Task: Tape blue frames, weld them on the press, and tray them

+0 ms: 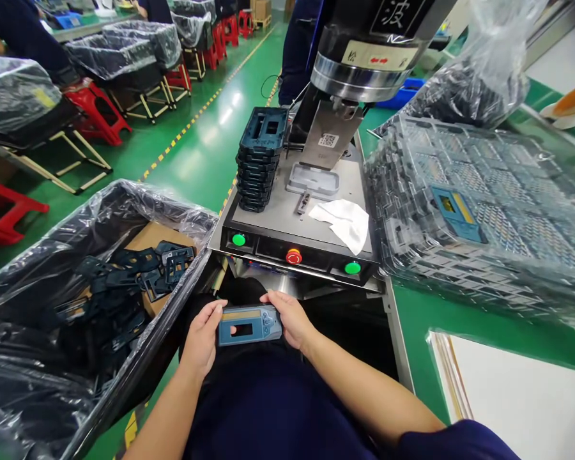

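Between both hands, above my lap, is a blue-grey plastic casing [253,333] with a rectangular window and a tan strip along its upper edge. My left hand [202,335] pinches its left end, and a fingertip shows through the window. My right hand [290,318] grips its right end. Beyond them stands a press machine [364,57], its metal head [333,131] over a grey fixture [314,181]. A stack of similar casings [263,156] rises on the left of the machine's plate. A white cloth [347,220] lies at the right front of that plate.
A plastic-lined bin [172,207] with jumbled casings [144,268] stands at my left. Green buttons and a red stop button [294,256] line the machine's front. To the right are stacked clear trays [517,185], one casing [457,214] on them, and white sheets [522,396].
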{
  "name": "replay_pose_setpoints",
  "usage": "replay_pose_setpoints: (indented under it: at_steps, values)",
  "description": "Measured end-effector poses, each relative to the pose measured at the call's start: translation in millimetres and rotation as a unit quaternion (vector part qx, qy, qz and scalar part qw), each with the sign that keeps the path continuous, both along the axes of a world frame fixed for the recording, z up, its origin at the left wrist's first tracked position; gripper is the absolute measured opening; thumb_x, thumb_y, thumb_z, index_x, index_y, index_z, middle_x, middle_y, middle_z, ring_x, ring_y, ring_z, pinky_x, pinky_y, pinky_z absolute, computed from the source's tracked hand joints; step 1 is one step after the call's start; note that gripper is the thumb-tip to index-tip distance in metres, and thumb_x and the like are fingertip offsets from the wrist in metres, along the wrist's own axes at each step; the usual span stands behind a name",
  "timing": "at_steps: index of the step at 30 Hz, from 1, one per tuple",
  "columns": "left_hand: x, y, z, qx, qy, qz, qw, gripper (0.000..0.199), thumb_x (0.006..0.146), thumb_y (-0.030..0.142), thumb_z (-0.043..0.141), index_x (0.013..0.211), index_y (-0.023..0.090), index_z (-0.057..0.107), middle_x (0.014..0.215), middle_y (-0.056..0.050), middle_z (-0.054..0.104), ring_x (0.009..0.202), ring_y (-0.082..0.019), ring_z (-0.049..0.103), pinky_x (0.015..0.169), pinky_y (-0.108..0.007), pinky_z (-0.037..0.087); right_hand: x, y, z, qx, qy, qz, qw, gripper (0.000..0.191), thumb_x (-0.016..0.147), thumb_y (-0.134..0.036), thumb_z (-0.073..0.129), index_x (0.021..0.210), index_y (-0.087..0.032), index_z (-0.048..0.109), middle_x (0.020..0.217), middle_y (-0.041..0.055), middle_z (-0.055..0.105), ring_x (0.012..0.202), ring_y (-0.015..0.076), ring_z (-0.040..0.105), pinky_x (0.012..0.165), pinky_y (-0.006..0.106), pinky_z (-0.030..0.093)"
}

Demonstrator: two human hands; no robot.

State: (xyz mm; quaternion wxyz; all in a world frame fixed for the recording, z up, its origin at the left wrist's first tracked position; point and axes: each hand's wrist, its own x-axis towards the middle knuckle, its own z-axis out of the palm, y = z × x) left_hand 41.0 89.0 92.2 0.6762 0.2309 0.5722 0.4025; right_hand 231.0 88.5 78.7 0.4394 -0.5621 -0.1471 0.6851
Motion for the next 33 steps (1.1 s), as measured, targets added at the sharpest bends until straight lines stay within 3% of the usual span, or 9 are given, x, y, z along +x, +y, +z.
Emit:
replay_pose_setpoints:
  at_steps: [15,33]
  values:
    - [0,2,-2.7,0.006,-0.015,0.003,1.0,0.055,0.063,0.052,0.08,0.101,0.015,0.067,0.081,-0.003,0.063,0.076,-0.018,0.061,0.062,-0.028,0.053,1,-1,-10.6,0.022,-0.037,0.002,0.999,0.05,0.06,-0.064,0.074,0.074,-0.016,0.067,0.055,-0.0038,0.054,0.051,0.0087,0.045,0.051,0.023,0.036]
    - [-1,2,-3.0,-0.001,-0.026,0.006,1.0,0.053,0.061,0.05,0.081,0.099,0.015,0.069,0.086,-0.004,0.064,0.076,-0.018,0.061,0.064,-0.028,0.053,1,0,-11.8,0.017,-0.027,0.001,0.999,0.048,0.06,-0.062,0.075,0.075,-0.017,0.067,0.056,-0.0042,0.054,0.052,0.0092,0.045,0.052,0.024,0.036]
